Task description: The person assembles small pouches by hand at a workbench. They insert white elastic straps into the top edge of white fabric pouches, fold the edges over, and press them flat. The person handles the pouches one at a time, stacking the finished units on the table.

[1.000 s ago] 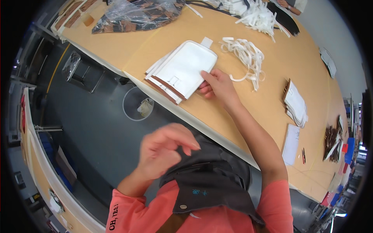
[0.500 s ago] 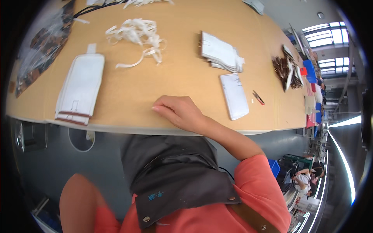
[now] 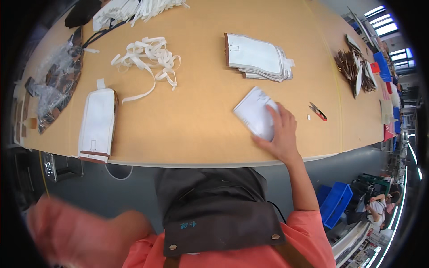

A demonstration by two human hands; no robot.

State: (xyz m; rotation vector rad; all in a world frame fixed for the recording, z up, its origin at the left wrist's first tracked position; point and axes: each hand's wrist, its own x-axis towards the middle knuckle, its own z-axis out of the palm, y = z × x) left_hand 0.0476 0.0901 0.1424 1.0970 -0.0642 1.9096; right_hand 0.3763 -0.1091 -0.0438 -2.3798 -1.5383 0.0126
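Observation:
My right hand [image 3: 282, 134] grips a white rectangular pad [image 3: 254, 109] with faint print, on the tan table. Its thumb lies at the near edge and its fingers reach over the right side. Beyond it lies a stack of white fabric panels [image 3: 257, 53] with brown edges and pale tabs. Right of my hand are red-handled thread snips [image 3: 318, 111] and a small white piece [image 3: 308, 117]. My left hand [image 3: 51, 223], smeared by motion, is low at the far left, off the table; its fingers cannot be made out. Nearest it on the table is another white panel stack [image 3: 97, 120].
White tape [image 3: 152, 58] lies in a loose tangle mid-left. Behind it are a bundle of white strips [image 3: 134, 11] and a clear plastic bag [image 3: 56, 85] with brown pieces. Brown-and-white pieces [image 3: 355, 67] are piled far right. Blue bins [image 3: 335, 203] stand on the floor, people beyond.
My right hand has moved right from the bare table onto the white pad, which is now turned. My left arm has swung out to the left. The whole view has shifted.

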